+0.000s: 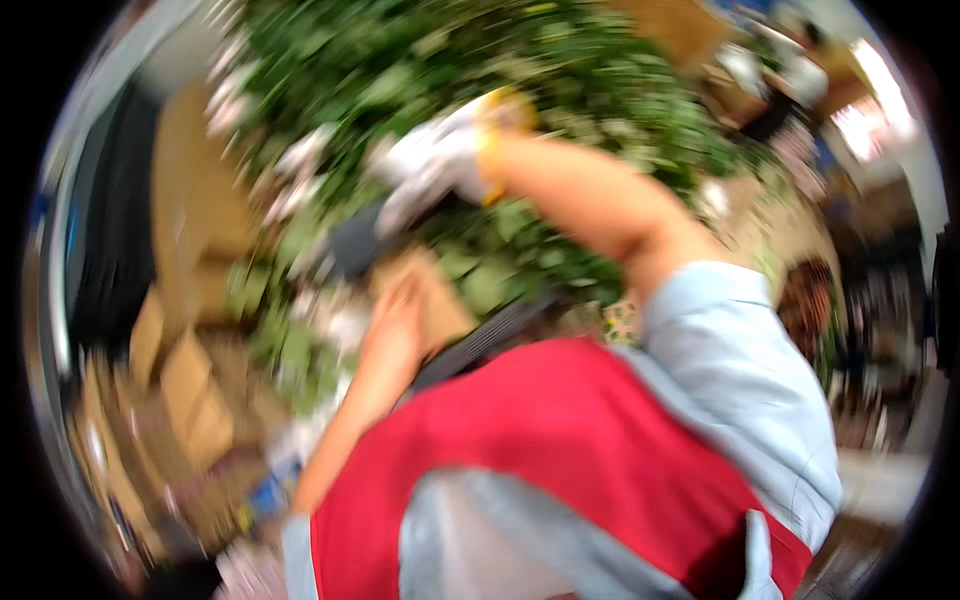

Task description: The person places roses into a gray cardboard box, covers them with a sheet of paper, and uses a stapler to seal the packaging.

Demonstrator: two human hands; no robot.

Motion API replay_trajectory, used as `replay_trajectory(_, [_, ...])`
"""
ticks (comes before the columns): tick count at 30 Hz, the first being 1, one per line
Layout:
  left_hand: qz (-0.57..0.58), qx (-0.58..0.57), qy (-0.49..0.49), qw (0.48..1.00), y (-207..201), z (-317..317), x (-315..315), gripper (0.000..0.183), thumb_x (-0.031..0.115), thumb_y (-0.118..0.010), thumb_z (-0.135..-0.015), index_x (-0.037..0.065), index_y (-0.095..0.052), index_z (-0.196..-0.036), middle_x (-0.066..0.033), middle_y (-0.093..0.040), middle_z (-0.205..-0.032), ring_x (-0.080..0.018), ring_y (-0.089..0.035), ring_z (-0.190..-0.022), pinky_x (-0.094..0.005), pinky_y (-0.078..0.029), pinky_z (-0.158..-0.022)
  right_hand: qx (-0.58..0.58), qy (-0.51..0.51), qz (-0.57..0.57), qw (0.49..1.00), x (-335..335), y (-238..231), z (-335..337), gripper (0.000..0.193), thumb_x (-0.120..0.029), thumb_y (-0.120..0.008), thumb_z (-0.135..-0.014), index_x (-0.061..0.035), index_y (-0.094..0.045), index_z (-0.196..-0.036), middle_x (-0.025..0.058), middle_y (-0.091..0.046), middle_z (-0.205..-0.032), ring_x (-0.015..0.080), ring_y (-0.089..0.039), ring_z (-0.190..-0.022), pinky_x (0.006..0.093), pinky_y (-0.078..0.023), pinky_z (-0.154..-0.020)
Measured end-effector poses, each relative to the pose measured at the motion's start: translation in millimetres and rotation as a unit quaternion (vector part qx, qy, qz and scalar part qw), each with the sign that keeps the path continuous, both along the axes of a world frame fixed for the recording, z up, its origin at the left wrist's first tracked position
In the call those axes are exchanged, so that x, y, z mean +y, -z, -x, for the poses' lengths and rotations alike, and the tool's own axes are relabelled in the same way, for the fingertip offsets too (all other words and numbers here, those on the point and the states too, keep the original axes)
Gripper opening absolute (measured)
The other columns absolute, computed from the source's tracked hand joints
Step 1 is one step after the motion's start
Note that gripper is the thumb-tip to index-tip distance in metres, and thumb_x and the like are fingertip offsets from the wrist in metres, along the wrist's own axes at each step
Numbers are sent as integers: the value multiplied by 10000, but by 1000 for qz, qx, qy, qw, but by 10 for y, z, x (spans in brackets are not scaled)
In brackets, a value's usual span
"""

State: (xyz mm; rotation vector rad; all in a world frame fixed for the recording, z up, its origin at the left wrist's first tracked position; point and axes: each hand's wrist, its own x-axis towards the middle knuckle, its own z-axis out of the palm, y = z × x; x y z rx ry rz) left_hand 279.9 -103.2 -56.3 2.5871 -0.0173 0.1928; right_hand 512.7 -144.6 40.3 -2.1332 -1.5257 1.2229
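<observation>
Motion blurs the whole picture. My right hand (440, 160), in a white glove with a yellow cuff, reaches in over a mass of green leaves. Its fingers close on a dark grey blocky thing (356, 242), whose kind the blur hides. Just below it, my bare left hand (398, 312) rests against a piece of brown cardboard (440, 300); its fingers are too smeared to tell if they grip. Leafy cut flower stems (400, 90) lie heaped beyond both hands, with pale pink flower heads (232, 100) along their left side.
Cardboard boxes (195, 400) stand at the lower left, and a tall brown cardboard sheet (190, 200) rises behind them. A black ridged edge (490, 335) runs close to my red apron (560, 410). Another person (790, 90) is at the far right, beside cluttered shelves (880, 250).
</observation>
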Motion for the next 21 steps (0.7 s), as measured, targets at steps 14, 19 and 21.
replay_trajectory(14, [-160,58,5,985,387,72,405,560,15,-752,-626,170,-630,-1150,-135,-356,-1463,-352,-390,-1184,-414,-329,-981,-108,-8,-227,968,-1135,363,1051,272,-359,-674,-687,-106,-680,-786,89,-656,-683,276,-657,-702,399,-514,-604])
replay_trajectory(19, [-38,18,-56,998,465,46,315,283,25,-664,-739,118,-667,-1006,-137,-443,-1406,-342,-441,-1097,-394,-358,-920,-402,-40,-580,707,-1195,1062,1302,212,-259,-593,-767,-99,-612,-905,67,-642,-778,270,-637,-810,574,-445,-883])
replay_trajectory(21, [24,55,-9,998,575,-126,362,240,29,-639,-770,88,-660,-1002,-155,-483,-1357,-348,-460,-1079,-401,-377,-902,-424,-129,-454,773,-1009,1025,1124,192,-249,-580,-775,-78,-601,-860,68,-638,-787,257,-626,-798,572,-441,-888])
